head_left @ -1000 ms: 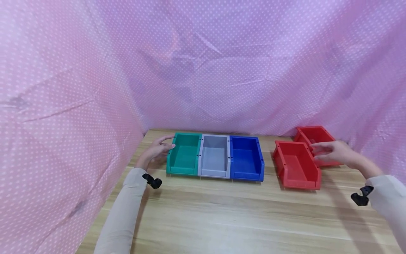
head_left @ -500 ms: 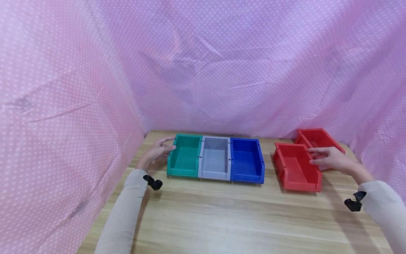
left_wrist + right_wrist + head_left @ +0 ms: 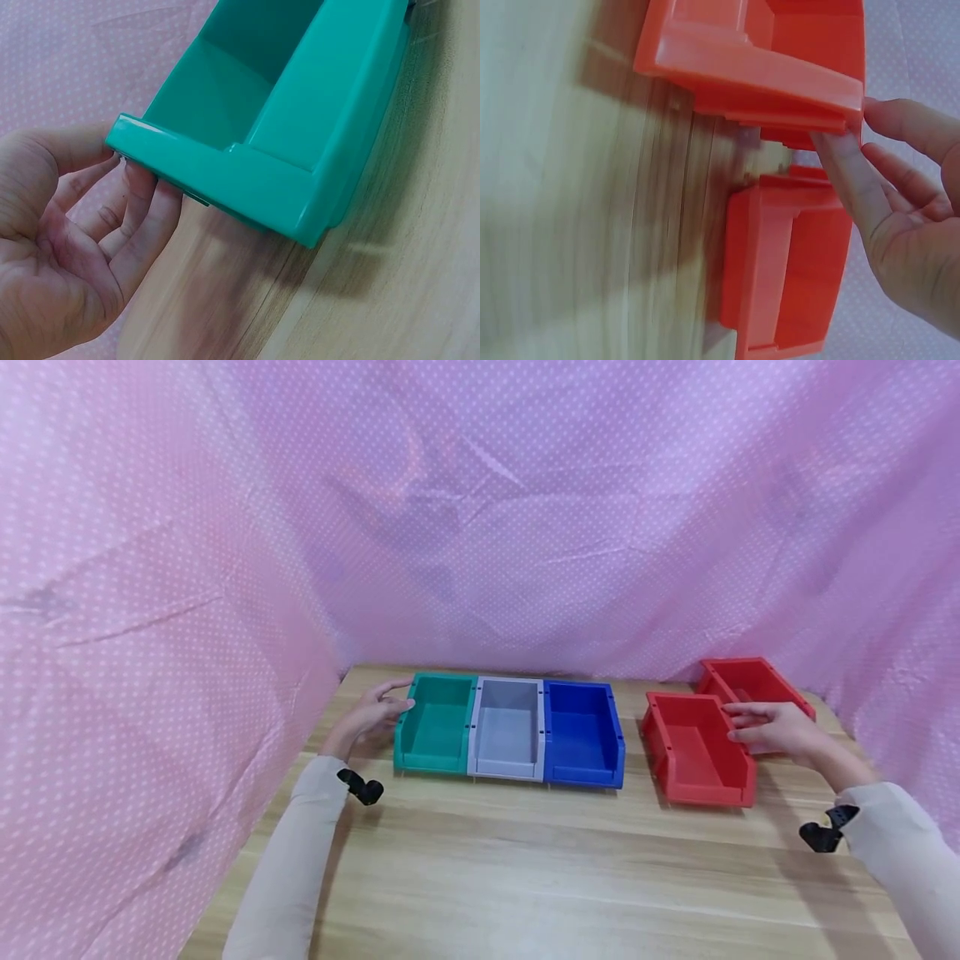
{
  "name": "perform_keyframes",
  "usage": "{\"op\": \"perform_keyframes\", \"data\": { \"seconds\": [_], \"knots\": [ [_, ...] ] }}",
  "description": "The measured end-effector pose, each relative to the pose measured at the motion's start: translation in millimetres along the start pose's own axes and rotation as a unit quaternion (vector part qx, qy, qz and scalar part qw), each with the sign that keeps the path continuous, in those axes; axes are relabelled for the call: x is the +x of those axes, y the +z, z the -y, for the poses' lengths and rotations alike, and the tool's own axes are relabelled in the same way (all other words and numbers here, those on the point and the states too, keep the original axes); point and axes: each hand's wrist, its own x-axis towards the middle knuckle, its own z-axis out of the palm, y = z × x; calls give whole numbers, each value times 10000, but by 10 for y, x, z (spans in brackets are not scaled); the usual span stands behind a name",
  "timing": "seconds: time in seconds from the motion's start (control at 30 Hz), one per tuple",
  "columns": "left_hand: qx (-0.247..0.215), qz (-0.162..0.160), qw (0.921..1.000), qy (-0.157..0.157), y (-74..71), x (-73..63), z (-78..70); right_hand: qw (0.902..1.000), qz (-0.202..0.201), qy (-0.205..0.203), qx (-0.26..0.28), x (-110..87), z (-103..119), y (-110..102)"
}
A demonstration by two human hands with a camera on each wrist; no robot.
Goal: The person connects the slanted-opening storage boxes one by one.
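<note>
Left in the head view, my left hand (image 3: 372, 715) holds the left rim of a green storage bin (image 3: 438, 727). In the left wrist view, the thumb lies at the rim's edge and the fingers (image 3: 159, 217) press under its lip. My right hand (image 3: 780, 732) grips the right rim of the nearer red storage bin (image 3: 697, 747). The right wrist view has one fingertip at the rim and another finger (image 3: 847, 176) below the lip. Behind that hand stands a second red bin (image 3: 750, 678), partly covered by it.
Against the green bin stand a grey bin (image 3: 507, 727) and a blue bin (image 3: 582, 735) in a tight row. A gap of wooden table (image 3: 632, 710) separates the blue bin from the nearer red one. Pink dotted cloth (image 3: 480, 568) hangs behind and at the sides.
My right hand has come left and onto the nearer red bin's rim, away from the rear red bin. The nearer red bin has shifted slightly left. My left hand stays put.
</note>
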Motion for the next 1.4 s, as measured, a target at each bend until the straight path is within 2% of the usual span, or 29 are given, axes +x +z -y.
{"op": "perform_keyframes", "data": {
  "seconds": [0.13, 0.27, 0.43, 0.87, 1.03, 1.17, 1.4],
  "knots": [
    [-34, 1, 10000, -37, 7, 14, -7, 9999, 17, 134, 72, 15, 49, 43],
    [-77, -6, 9999, -97, 8, 5, -18, 9998, -62, 198, -78, 34, 106, 93],
    [-20, 6, 10000, -3, 5, -13, -23, 9995, -117, 298, -56, 74, 149, 124],
    [-5, 33, 10000, -48, 12, -49, -20, 9984, 79, 304, -473, 127, 374, 74],
    [76, -25, 10000, -43, 24, -49, -21, 9997, 144, 182, -109, 173, 491, 39],
    [47, -44, 10000, 15, 39, -37, -23, 9998, 3, 88, 152, 197, 593, 23],
    [59, -82, 9999, 17, 28, -16, -26, 9998, -113, -1, 151, 223, 757, 17]
  ]
}}
